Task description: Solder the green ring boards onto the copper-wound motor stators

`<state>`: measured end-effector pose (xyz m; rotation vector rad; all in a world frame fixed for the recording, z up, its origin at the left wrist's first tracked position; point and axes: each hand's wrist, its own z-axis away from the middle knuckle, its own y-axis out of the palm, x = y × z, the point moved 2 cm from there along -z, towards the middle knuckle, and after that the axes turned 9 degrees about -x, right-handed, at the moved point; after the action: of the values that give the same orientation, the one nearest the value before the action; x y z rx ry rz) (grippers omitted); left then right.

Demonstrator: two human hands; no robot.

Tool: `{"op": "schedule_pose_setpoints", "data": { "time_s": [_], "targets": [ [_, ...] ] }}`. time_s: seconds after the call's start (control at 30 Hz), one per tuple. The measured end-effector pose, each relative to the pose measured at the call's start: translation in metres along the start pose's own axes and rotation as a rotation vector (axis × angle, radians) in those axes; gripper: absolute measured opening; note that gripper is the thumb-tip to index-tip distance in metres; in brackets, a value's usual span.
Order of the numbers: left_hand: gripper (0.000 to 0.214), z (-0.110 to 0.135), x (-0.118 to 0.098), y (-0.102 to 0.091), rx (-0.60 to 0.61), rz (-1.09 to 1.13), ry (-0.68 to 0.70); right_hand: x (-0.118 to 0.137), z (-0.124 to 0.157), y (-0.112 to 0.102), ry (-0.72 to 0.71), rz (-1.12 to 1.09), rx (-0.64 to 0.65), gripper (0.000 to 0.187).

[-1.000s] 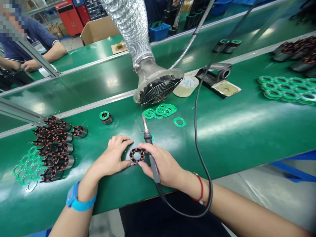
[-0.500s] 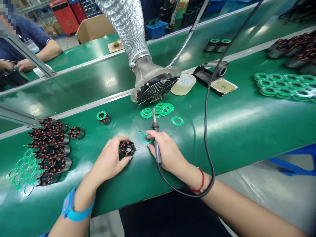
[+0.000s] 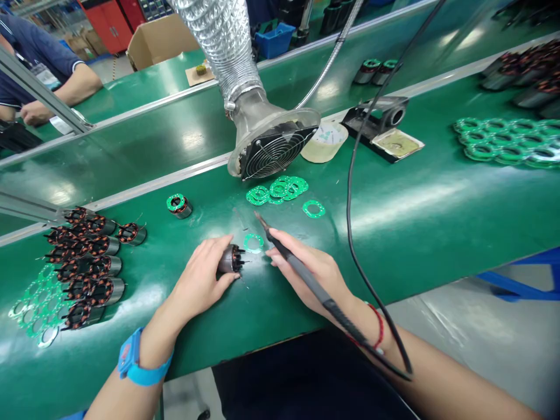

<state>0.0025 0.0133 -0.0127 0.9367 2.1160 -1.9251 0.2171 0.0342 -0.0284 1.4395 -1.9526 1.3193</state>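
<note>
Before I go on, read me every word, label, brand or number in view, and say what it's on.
None can be read.
Tape roll: print on top, too blurred.
Blue wristband: faint marks, too small.
Badge, upper left: too blurred.
Green boards: any print too small.

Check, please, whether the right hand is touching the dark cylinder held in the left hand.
Apart. The head view shows it plainly: green tabletop is visible between the right hand and the dark cylinder, which the left hand holds.

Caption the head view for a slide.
Left hand holds a pronged stator, right hand a soldering iron; a green ring board lies between them.
</note>
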Motion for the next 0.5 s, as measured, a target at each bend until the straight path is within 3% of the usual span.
{"op": "schedule_pose_setpoints", "data": {
  "time_s": [0.1, 0.23, 0.5],
  "targets": [
    [0.046, -0.003, -0.001, 0.004, -0.061, 0.015, -0.017, -0.002, 0.008, -0.012, 0.066, -0.008, -0.085, 0.026],
    [0.041, -0.007, -0.004, 0.007, -0.075, -0.014, -0.002, -0.011, 0.015, -0.020, 0.248, -0.125, -0.095, 0.017],
    [0.044, -0.008, -0.005, 0.007, -0.100, -0.020, -0.020, -0.009, 0.009, -0.021, 0.253, -0.144, -0.041, 0.014]
  ]
}}
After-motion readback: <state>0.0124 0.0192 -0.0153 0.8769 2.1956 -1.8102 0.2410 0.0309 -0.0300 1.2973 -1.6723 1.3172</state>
